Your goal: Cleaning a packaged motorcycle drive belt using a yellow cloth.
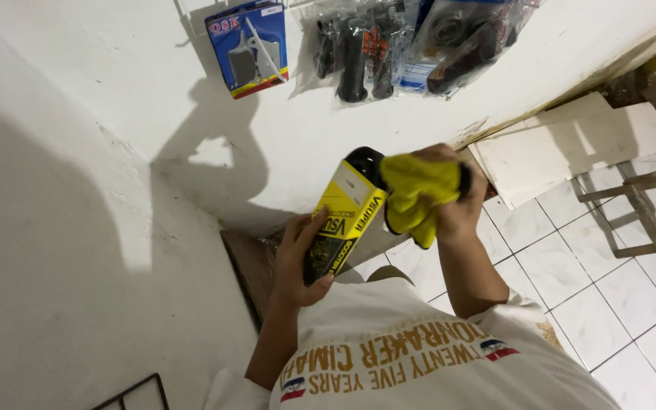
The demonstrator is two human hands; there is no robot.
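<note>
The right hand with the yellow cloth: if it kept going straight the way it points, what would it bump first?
Probably the black and yellow bottle: the right hand presses its yellow cloth towards it; beyond stands the white wall.

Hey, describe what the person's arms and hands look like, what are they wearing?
Both hands are bare: no gloves, rings or watch visible on the left hand or right hand. Forearms are uncovered. Short white T-shirt sleeves end near the elbows; the right sleeve carries a small red, white and blue flag patch.

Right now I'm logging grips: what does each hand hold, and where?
Left hand grips the black-and-yellow bottle around its lower body; right hand holds a bunched yellow cloth against its upper part.
</note>
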